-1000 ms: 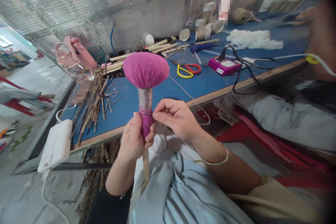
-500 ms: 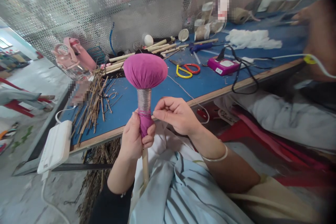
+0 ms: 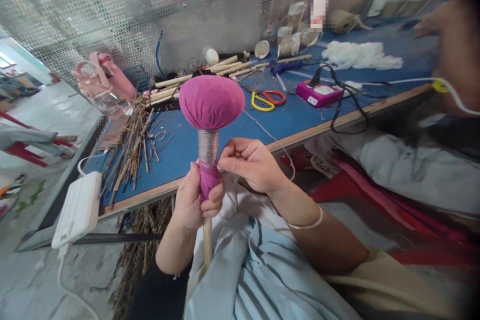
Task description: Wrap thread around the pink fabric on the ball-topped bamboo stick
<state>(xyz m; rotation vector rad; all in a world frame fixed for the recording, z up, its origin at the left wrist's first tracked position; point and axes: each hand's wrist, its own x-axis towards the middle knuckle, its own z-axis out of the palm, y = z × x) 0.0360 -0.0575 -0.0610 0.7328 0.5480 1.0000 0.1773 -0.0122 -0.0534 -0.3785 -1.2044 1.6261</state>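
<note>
A mallet-shaped piece with a rounded pink cloth head (image 3: 212, 102) stands upright before me on a pale wooden stick (image 3: 207, 242). Silvery thread (image 3: 208, 145) is wound in tight turns round its neck. Below the winding, my left hand (image 3: 195, 197) wraps round the cloth-covered handle (image 3: 209, 180), thumb at the front. My right hand (image 3: 252, 162) is closed in a pinch just beside the lower turns, on the thread's end, which barely shows between the fingertips. Both hands are over my lap, by the table's edge.
On the blue table (image 3: 232, 135) lie dry twigs (image 3: 129, 155), wooden sticks (image 3: 232, 67), scissors (image 3: 268, 100), a glue gun (image 3: 287, 66) and a purple box (image 3: 318, 94) with cables. A white power bank (image 3: 77, 210) hangs off the left corner. Another person's arm (image 3: 455, 50) reaches in at right.
The pink-headed piece has shifted slightly right and its head tilts a little more. My left hand has moved with it. My right hand keeps its pinch in nearly the same place.
</note>
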